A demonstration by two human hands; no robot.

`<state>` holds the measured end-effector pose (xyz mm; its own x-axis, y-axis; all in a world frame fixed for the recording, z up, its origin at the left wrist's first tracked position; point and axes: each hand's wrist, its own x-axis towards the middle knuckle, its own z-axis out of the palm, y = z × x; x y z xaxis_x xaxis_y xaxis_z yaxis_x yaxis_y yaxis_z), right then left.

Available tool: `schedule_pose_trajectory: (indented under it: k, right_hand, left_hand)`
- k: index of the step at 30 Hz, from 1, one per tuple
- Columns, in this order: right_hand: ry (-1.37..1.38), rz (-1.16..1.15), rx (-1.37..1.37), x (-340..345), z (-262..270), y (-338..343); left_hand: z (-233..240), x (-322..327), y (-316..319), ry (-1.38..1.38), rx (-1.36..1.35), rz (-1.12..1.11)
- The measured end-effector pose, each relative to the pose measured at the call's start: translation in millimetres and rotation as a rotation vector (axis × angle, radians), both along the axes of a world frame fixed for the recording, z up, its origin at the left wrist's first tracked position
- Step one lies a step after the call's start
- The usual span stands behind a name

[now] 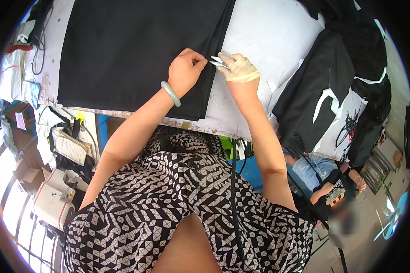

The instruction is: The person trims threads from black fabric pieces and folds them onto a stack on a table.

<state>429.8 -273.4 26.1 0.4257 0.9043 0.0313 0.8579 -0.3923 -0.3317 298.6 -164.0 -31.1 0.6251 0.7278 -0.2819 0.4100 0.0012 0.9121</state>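
Note:
A black fabric panel [130,51] lies flat on the worktable, with layered folds along its right edge. My left hand [186,70] is bare, with a pale green bangle [171,93] at the wrist. Thumb and forefinger are pinched together over the panel; any thread between them is too fine to see. Wearing a pale glove, my right hand [239,68] holds small white-bladed thread snips [217,61]. Their blades are apart and point left, just over the panel's right edge and close to my left fingertips. Most of the snips' body is hidden inside the glove.
Black garments with white edges [314,88] are heaped on the right of the pale worktable [259,30]. A bundle of dark cords [349,128] lies there. Another person [328,184] sits beyond it. A white machine [51,199] and papers [71,148] are at lower left.

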Motion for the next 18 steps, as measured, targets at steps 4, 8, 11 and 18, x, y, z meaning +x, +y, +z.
schedule_pose_trajectory:
  k: [4,8,11,18]
  right_hand:
    - [-0.165,0.136,-0.067,1,-2,4]
    - [-0.203,0.189,-0.098,1,-1,11]
    - [-0.201,0.182,-0.098,3,-2,12]
    - [0.036,-0.401,0.071,47,-28,-30]
  left_hand:
    - [0,0,-2,0.021,-0.006,0.019]
    - [5,2,-3,0.02,0.017,0.023]
    - [3,2,-3,-0.004,0.029,0.013]
    - [26,8,-11,-0.073,0.433,-0.093]
